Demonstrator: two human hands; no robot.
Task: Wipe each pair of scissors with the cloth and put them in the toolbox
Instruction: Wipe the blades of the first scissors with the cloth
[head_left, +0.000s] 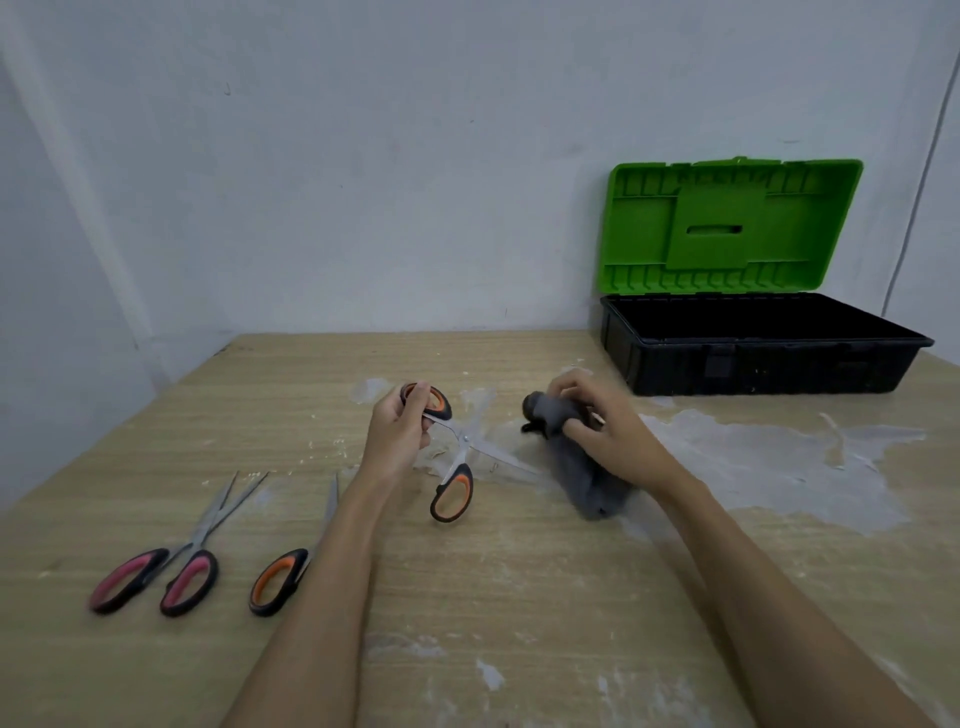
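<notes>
Head view. Scissors, three pairs. One, orange-and-black handled scissors (457, 457), blades spread wide, upper loop gripped by the left hand (397, 434), one blade tip touching the cloth. Two, pink-handled scissors (171, 561), on the table (519, 597) at near left, blades slightly parted. Three, second orange-handled pair (291, 564), beside the pink, partly hidden by the left forearm; blade state unclear. Cloth (576, 467), one, grey, bunched, clutched by the right hand (610, 431). Toolbox (753, 358), one, black tray, green lid (732, 228) raised, far right; contents not discernible.
</notes>
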